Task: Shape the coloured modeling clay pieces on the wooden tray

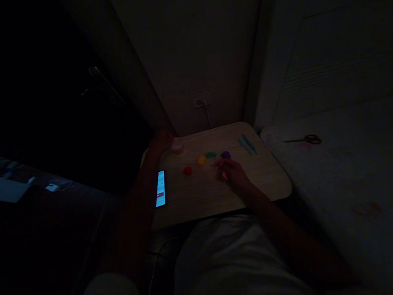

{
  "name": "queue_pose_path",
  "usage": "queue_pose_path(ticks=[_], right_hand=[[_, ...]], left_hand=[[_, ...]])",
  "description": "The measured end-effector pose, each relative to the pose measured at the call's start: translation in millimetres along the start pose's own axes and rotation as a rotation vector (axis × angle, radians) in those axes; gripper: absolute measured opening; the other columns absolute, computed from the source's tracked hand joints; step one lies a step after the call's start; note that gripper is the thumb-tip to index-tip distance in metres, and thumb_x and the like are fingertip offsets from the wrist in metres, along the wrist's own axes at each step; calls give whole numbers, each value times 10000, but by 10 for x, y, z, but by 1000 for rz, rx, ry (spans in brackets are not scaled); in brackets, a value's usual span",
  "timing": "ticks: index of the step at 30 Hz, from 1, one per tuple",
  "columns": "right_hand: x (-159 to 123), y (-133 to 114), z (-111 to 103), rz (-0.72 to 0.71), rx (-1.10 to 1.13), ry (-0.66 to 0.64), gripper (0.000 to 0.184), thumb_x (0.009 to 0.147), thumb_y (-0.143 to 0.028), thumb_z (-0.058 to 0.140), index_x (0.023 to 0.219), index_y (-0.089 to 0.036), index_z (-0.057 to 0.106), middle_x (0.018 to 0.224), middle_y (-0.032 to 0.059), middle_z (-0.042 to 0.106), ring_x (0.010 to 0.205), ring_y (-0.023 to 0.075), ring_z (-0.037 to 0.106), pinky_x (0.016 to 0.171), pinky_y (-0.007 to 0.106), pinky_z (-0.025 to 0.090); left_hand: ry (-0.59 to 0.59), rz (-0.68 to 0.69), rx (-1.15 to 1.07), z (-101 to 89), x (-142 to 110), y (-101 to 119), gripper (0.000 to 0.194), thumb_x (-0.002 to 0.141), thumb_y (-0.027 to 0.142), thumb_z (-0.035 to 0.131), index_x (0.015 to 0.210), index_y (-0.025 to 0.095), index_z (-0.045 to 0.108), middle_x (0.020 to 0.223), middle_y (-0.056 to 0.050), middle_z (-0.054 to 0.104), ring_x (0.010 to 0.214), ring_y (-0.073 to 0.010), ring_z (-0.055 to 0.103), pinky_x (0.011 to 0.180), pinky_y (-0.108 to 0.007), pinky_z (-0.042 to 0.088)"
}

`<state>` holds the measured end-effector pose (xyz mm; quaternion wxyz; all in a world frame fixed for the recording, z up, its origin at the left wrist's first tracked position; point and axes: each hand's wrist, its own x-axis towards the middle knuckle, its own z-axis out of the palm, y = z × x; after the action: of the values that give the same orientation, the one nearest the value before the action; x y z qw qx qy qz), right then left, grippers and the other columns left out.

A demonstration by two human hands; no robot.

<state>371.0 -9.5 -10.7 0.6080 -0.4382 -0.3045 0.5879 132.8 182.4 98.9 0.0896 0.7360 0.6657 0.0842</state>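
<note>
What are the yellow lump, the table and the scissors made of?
Yellow lump: maybe modelling clay, fairly matte; it's rounded, with no clear shine. Table: wood or wood-look board, dull, with faint grain. Scissors: thin blades, perhaps metal; thick loops, perhaps plastic; too dark to judge shine.

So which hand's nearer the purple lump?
Right. The right hand is just in front of the purple lump; the left hand is far to its left, by the tub.

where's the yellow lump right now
In the head view, the yellow lump sits on the table left of the right hand, between the red lump and green lump.
</note>
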Motion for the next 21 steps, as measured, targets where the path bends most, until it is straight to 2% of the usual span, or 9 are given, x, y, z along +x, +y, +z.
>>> queue_pose_path(ticks=[3,7,9,11,13,15,17,21], right_hand=[[62,18,26,65,39,27,423,721,-610,740,696,-207,618,511,-16,545,414,99,441,387,226,335],[87,-21,39,152,145,-16,517,725,-689,716,622,-230,503,569,9,574,470,121,510,421,245,421],[80,-60,38,168,185,-45,458,740,-633,723,648,-231,522,634,29,626,537,146,569,460,261,475],[68,-92,42,150,202,-77,326,718,-488,762,673,-228,570,679,35,657,595,160,603,514,279,525],[55,-107,55,100,220,-96,195,636,-305,793,693,-224,625,715,26,679,643,163,620,596,299,570],[38,-104,77,50,237,-89,217,552,-175,797,729,-222,681,771,18,707,709,167,646,699,317,600],[17,-92,100,32,240,-83,289,531,-147,812,796,-219,724,856,27,738,795,190,680,793,350,612],[-27,-68,119,66,211,-115,334,604,-288,869,906,-209,750,986,70,756,897,237,716,849,411,618]], left_hand=[[17,-9,0,28,-9,-15,201,879,251,607,975,213,779,1073,-88,774,976,-206,699,836,-283,520],[12,-19,-4,76,-10,-28,217,874,243,592,978,212,781,1065,-88,777,967,-208,700,827,-284,523],[19,-7,2,94,-8,-36,220,879,256,588,982,206,777,1081,-92,776,988,-210,697,830,-278,520],[19,-5,7,105,-8,-42,222,887,264,582,982,201,773,1096,-94,773,995,-207,696,832,-271,518],[20,0,2,108,-12,-46,226,896,261,571,986,197,768,1100,-95,771,991,-202,695,833,-267,516],[23,4,-2,110,-20,-48,228,898,250,566,990,192,766,1108,-98,769,993,-202,695,838,-269,515],[31,-7,-4,115,-27,-51,229,895,246,568,1000,192,765,1118,-99,768,999,-206,694,839,-274,517],[25,-26,4,130,-36,-61,235,897,262,570,1004,197,769,1117,-103,768,1004,-217,697,840,-284,520]])
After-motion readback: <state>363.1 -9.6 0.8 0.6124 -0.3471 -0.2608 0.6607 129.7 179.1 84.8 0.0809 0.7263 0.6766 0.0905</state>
